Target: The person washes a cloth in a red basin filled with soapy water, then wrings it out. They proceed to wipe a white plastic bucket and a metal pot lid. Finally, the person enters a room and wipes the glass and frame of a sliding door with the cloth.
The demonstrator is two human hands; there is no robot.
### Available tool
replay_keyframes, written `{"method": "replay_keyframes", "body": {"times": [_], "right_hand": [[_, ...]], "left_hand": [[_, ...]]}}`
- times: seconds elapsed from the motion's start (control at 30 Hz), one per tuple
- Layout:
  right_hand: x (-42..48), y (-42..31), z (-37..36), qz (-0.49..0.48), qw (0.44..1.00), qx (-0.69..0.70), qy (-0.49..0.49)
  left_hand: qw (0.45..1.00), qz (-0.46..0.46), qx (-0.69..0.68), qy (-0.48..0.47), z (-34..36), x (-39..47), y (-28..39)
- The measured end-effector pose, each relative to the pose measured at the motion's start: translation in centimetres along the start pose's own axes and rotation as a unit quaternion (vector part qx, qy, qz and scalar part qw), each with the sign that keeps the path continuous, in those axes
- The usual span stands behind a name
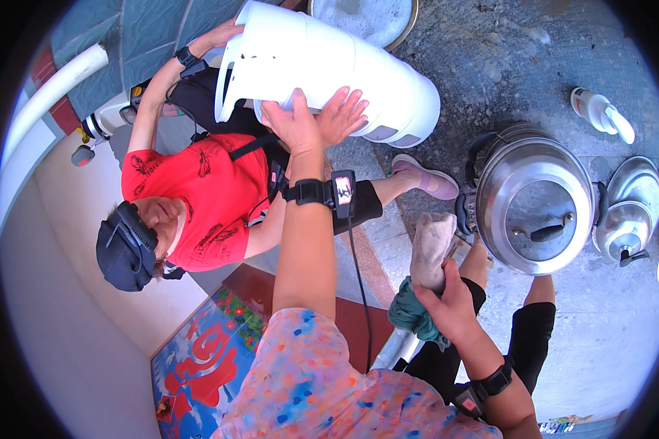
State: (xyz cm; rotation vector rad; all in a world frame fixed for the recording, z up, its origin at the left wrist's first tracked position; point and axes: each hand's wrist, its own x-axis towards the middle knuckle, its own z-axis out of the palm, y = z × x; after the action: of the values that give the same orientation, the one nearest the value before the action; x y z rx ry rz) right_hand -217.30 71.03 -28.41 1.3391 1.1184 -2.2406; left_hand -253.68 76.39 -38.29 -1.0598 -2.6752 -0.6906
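A large white cylindrical container (340, 71), with a slotted handle in its collar, is held tilted on its side at the top of the view. My left hand (296, 123) grips its lower edge near the collar end. A co-worker's hand (343, 116) lies against the container just beside mine, and their other hand (219, 35) is at the collar end. My right hand (450, 304) is closed around a bunched greyish-white cloth (433, 247). A teal cloth (412, 310) hangs beneath that same hand.
A co-worker in a red shirt (214, 192) sits at the left. A lidded steel pot (535, 203) stands right of centre, by smaller metal lids (626, 219). A white bottle (601, 115) lies beyond. A round basin (362, 19) sits at the top. A cable (362, 285) trails from my left wrist.
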Motion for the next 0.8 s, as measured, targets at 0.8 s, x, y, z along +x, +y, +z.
{"method": "replay_keyframes", "body": {"times": [0.8], "right_hand": [[-5.6, 2.0, -2.8, -0.008, 1.000, 0.000, 0.030]], "left_hand": [[0.981, -0.001, 0.048, -0.188, -3.7, -10.0, 4.4]]}}
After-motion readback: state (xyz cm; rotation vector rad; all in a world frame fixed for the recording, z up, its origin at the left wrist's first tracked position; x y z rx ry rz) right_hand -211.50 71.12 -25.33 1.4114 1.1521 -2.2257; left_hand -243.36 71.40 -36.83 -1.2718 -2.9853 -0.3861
